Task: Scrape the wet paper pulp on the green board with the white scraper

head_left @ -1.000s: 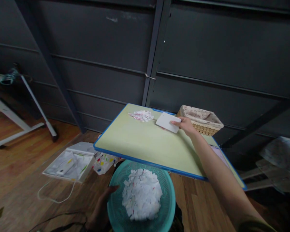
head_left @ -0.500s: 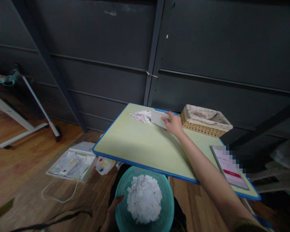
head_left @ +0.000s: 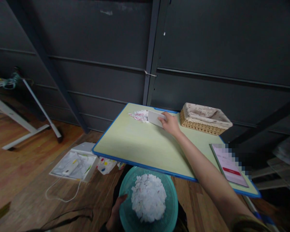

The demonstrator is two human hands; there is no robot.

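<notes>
"Right side?"
"My right grip (head_left: pixel 170 124) is pinched on a white card (head_left: pixel 155 118), closed down to its thickness. Thumb on the near face, fingers hidden behind."

"Card where?"
"Clock's from the counter middle, 12 toward the dark wall (head_left: pixel 99 32). Card's at 11, above the pale counter (head_left: pixel 140 141). Its 9 o'clock end meets a paper pile (head_left: pixel 138 115), flat loose bits, white with pinkish marks, at 10. Can't tell if the lower edge rests on the surface."

"Left?"
"My left grip (head_left: pixel 118 204) has the teal basin (head_left: pixel 125 187) at the basin's own 9 o'clock. Thumb over the rim, other fingers out of sight, so no call on how tight."

"Basin where?"
"At 7, off the near edge, low. Heap of paper scraps (head_left: pixel 148 198) in it, mostly white."

"Rest of the counter?"
"Lined wicker basket (head_left: pixel 200 126) at 2. Screen device (head_left: pixel 230 170) lying between 3 and 4, red bar showing, part pixelated."

"Floor?"
"White box (head_left: pixel 91 172) near 9, contents unclear. Spotted bag (head_left: pixel 106 166) just beside it, toward 8."
</notes>
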